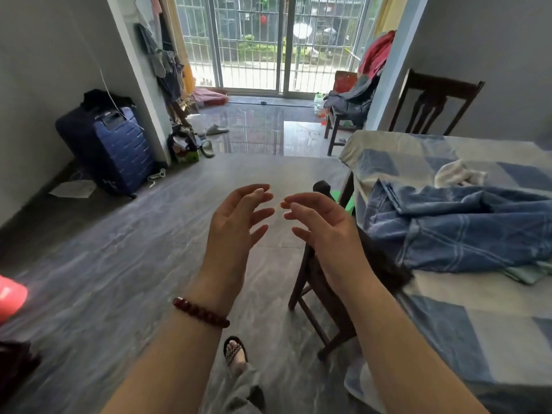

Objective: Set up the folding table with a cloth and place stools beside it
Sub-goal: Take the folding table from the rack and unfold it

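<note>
My left hand [236,216] and right hand [319,222] are raised empty, fingers loosely spread, with no folding table in view, so I judge I'm just starting and must fetch it first; the crumpled blue checked cloth [466,228] lies on the blue-and-cream sheeted bed [448,324].

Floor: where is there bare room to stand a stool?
The widest bare floor lies between the blue suitcase and the dark wooden chair, ahead of the left hand and right hand. It is crowded near the slippers and bag by the wall corner, and beside the checked cloth.
</note>
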The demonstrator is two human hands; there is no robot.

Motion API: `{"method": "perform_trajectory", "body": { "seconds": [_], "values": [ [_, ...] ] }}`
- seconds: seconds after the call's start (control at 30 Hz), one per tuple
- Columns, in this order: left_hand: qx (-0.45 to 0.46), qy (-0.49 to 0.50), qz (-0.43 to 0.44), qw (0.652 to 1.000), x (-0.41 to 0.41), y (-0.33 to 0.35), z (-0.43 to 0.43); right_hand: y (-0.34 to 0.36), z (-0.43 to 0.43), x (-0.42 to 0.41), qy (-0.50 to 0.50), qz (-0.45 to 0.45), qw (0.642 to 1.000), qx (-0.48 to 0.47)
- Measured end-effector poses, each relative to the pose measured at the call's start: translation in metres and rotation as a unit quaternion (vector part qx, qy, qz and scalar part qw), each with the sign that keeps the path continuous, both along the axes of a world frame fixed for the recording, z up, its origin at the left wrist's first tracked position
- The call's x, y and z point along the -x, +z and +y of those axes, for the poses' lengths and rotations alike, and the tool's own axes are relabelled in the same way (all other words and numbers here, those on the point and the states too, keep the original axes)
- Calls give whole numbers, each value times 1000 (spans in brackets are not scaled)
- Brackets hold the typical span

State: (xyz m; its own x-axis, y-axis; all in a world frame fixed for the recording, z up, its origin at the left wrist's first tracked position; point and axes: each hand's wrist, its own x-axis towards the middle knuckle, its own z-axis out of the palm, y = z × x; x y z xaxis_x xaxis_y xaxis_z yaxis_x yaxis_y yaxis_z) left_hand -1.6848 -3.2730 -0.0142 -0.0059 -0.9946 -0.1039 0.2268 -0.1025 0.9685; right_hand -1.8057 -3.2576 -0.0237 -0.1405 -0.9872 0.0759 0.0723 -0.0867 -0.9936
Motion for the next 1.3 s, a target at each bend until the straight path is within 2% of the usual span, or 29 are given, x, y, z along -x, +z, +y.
{"method": "perform_trajectory", "body": {
  "seconds": [0.37, 0.57, 0.83, 1.0, 1.3],
  "values": [
    [18, -25, 1, 1000, -15, 15, -244, 13, -236, -21, -23, -6, 1000, 21],
    [18, -10, -18, 1000, -35, 11, -331, 6, -331, -40, -12, 14, 999, 26],
    [2, 19, -25, 999, -57, -4, -462, -7, -469, -59, 31, -22, 999, 17],
    [15, 28, -54, 998, -49, -6, -571, -8, -579, -49, 49, -24, 998, 23],
    [5, 21, -14, 1000, -15, 5, -754, 8, -757, -14, 47, -23, 998, 19]
  ]
}}
